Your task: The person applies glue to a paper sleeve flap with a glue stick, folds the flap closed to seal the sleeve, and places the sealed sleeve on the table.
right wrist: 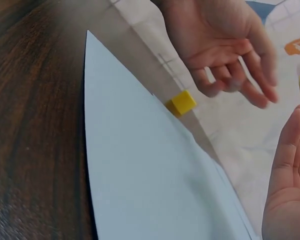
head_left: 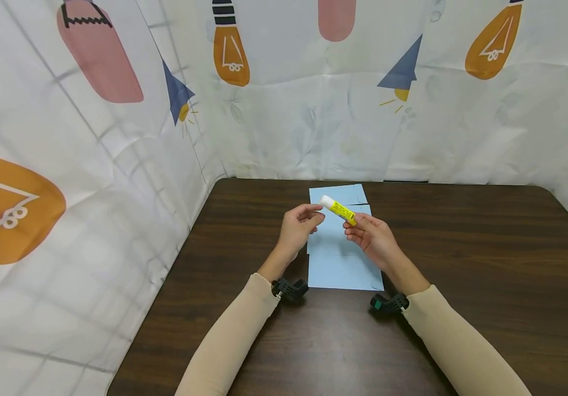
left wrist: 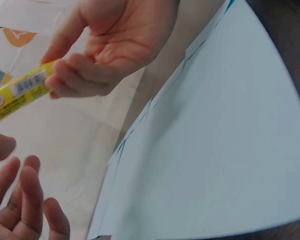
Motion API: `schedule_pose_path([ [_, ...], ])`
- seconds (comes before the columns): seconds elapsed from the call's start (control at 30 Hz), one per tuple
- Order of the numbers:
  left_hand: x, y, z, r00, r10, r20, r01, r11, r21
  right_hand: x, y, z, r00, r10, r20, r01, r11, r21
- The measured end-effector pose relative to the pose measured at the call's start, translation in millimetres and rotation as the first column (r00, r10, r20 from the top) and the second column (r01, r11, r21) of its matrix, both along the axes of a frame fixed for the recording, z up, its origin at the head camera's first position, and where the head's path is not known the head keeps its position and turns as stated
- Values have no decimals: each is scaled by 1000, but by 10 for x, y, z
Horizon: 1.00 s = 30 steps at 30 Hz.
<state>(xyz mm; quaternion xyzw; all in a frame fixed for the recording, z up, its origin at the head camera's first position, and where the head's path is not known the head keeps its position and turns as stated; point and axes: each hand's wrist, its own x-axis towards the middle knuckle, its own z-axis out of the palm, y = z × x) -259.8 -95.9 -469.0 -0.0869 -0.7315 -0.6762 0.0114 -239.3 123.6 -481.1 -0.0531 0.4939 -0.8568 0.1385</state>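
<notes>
A glue stick (head_left: 339,211) with a yellow label and a white cap is held up over light blue paper (head_left: 343,272). My right hand (head_left: 374,240) pinches its lower end between thumb and fingers, the cap pointing up and to the left. Close to the cap is my left hand (head_left: 297,228), its fingers loosely bent and holding nothing. In the left wrist view, the left hand (left wrist: 25,200) is apart from the glue stick (left wrist: 24,90). The blue paper lies in overlapping pieces beneath both hands.
A small yellow block (right wrist: 181,103) shows beyond the paper's edge in the right wrist view; the head view does not show it. Everything lies on a dark wooden table (head_left: 462,247). A printed white curtain (head_left: 284,126) hangs behind and along the left side.
</notes>
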Motion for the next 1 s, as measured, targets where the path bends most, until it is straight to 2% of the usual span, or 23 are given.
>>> schedule_pose_path([
  [0.1, -48, -103, 17, 999, 36, 24, -35, 999, -33, -10, 27, -6, 1000, 7, 2, -7, 999, -36],
  [0.2, -92, -214, 36, 996, 85, 16, -84, 994, -70, -20, 62, -8, 1000, 11, 5, -10, 997, -73],
  [0.37, -147, -411, 57, 984, 178, -7, -177, 973, -145, -41, 120, -8, 999, -1, 38, 5, 995, -99],
  [0.47, -182, -525, 34, 975, 219, -33, -220, 945, -241, -49, 142, -6, 997, -8, 72, 16, 994, -110],
  [0.57, -215, -605, 2, 969, 240, -59, -244, 900, -360, -50, 151, -2, 996, -15, 89, 26, 993, -115],
  [0.67, -235, -651, -27, 970, 235, -60, -236, 856, -460, -50, 157, -3, 996, -19, 91, 29, 993, -115],
  [0.73, -244, -671, -44, 974, 222, -44, -214, 837, -504, -50, 160, -2, 995, -21, 95, 32, 993, -116],
  [0.87, -260, -696, -94, 983, 182, 11, -143, 810, -568, -52, 167, -2, 994, -19, 107, 32, 992, -125],
  [1.0, -265, -706, -141, 985, 165, 55, -101, 797, -596, -58, 173, -3, 993, -15, 115, 30, 990, -137],
])
